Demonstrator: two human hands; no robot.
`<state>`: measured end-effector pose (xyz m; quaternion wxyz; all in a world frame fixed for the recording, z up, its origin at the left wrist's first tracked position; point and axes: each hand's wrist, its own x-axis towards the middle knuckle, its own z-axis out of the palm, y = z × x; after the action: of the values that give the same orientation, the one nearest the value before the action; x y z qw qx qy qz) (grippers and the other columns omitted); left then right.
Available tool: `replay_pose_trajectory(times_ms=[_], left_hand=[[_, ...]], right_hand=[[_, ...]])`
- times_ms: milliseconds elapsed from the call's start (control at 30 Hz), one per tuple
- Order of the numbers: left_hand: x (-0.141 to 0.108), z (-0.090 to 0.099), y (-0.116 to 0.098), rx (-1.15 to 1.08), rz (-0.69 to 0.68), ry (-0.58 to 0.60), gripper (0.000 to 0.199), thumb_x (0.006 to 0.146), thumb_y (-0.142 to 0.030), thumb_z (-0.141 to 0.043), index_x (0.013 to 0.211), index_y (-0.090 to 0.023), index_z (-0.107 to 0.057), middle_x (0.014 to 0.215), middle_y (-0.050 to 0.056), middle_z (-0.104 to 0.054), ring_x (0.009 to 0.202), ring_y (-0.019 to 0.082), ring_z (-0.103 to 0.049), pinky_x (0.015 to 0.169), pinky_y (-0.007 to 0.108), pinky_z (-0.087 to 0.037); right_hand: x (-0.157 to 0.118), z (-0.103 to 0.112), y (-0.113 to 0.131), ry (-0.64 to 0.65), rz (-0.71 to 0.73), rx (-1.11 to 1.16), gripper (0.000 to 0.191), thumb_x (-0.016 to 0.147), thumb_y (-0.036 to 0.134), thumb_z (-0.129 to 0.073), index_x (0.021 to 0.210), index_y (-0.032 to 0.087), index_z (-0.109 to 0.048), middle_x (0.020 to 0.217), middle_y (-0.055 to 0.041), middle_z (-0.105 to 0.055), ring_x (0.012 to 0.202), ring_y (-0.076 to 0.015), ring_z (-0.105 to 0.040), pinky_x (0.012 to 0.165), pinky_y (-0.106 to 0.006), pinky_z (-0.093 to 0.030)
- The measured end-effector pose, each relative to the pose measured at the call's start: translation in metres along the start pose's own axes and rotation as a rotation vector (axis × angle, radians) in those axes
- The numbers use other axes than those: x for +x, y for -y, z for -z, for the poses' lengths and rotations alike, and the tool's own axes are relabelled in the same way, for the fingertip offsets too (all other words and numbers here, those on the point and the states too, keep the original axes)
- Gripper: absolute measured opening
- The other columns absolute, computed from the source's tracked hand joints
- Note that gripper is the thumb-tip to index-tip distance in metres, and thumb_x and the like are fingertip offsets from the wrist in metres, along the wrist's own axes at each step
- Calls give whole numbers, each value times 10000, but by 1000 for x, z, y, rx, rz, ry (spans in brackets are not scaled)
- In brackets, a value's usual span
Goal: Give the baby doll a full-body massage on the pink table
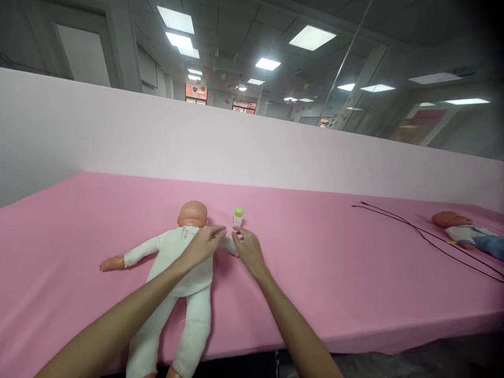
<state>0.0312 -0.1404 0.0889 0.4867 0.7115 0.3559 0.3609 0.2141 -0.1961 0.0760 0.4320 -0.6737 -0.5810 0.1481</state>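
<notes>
A baby doll (183, 262) in a white cloth body lies stretched out, with the smooth back of its head showing. My left hand (205, 242) is over the doll's shoulder on the right side, thumb and fingers drawn together. Just right of it, my right hand (247, 248) is closed in a similar pinch beside the doll's arm (229, 244). That arm's end is hidden behind my right hand. Whatever the fingertips hold, if anything, is too small to make out. A small bottle (238, 217) with a green cap stands right behind my hands.
Pink cloth (315, 273) covers the table, with a low white wall (236, 149) along its back. A thin black cable (413, 226) runs across the right side. At the far right lies a second doll (468, 233) in white and blue.
</notes>
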Motion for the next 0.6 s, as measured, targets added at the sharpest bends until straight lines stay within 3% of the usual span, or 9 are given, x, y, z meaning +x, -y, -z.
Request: replay_pose_trajectory(times_ms=[67,200,267,433,500,600], left_hand=[[35,-24,-7,-444,206,-30,347,986,-461,-619,1136,-165,-722,1408,144,-663,1395,308,-553,1195,407,-426],[96,-60,-5,-567,358,-102,586,1101,-506,-263,1455,-109,-510,1697,205,-302,1565,260,-335,1272,392,-322],[114,-67,-2,-588,387,-83,697,1085,-587,-201,1498,-95,-471,1708,208,-271,1589,255,-273,1295,381,-268],[124,-65,-4,-616,386,-26,775,1061,-663,-216,1476,-84,-522,1670,211,-354,1584,255,-287,1310,367,-210],[118,-63,-11,-637,353,-33,716,1085,-614,-218,1459,-95,-539,1684,189,-339,1588,229,-276,1310,334,-196],[99,-60,-22,-719,287,-13,685,1083,-640,-257,1409,-133,-582,1606,174,-479,1495,243,-456,1260,378,-345]], right_hand=[[27,9,-13,-56,71,-170,421,1009,275,-438,1341,172,-676,1343,-133,-712,1178,-278,-680,1062,-451,-511],[66,5,-43,-30,185,-287,584,970,148,-332,1528,111,-501,1581,-155,-528,1476,-258,-476,1226,-464,-394],[77,1,-59,1,219,-309,651,943,107,-315,1586,92,-421,1668,-150,-412,1573,-247,-331,1281,-483,-312],[85,0,-80,52,256,-315,663,960,128,-301,1618,124,-381,1670,-141,-410,1600,-252,-273,1281,-546,-299],[77,-4,-70,44,241,-250,609,1036,261,-296,1627,133,-363,1695,-141,-361,1610,-263,-240,1286,-552,-280],[57,-23,-35,-15,205,-15,669,1086,510,-267,1659,166,-286,1726,-124,-293,1616,-256,-224,1297,-524,-255]])
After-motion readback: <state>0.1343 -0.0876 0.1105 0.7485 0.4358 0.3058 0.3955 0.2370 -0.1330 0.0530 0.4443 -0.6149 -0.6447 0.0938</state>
